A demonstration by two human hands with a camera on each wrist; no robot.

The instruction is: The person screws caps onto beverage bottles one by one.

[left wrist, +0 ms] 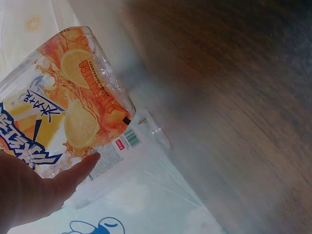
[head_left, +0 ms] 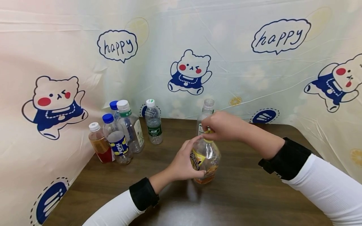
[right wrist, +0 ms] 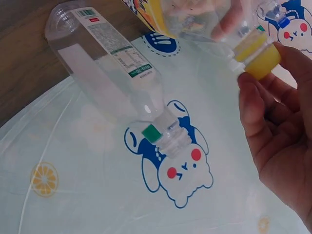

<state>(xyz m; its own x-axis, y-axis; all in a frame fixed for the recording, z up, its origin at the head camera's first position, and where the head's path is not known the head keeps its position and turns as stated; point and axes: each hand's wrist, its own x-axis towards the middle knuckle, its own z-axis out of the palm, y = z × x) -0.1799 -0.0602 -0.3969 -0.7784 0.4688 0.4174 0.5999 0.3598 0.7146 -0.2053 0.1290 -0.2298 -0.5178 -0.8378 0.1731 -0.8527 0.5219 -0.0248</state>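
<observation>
A clear plastic bottle (head_left: pixel 210 153) with a yellow and orange label stands on the table, a little amber liquid at its bottom. My left hand (head_left: pixel 182 163) grips its body from the left, thumb across the front. In the left wrist view the label (left wrist: pixel 80 92) shows orange slices, with the thumb (left wrist: pixel 73 175) along it. My right hand (head_left: pixel 224 125) reaches over the top and pinches the yellow cap (right wrist: pixel 263 62) at the bottle's mouth between thumb and fingers. Just behind stands a clear bottle (right wrist: pixel 107 68) with a bare threaded neck, partly hidden by the right hand in the head view.
At the left of the brown table (head_left: pixel 249 188) several capped bottles stand together, among them a Pepsi bottle (head_left: pixel 118 146) and a white-capped bottle with red-brown contents (head_left: pixel 100 146). A green-labelled bottle (head_left: pixel 154 125) stands apart from them. A printed curtain (head_left: pixel 232 62) hangs behind the table.
</observation>
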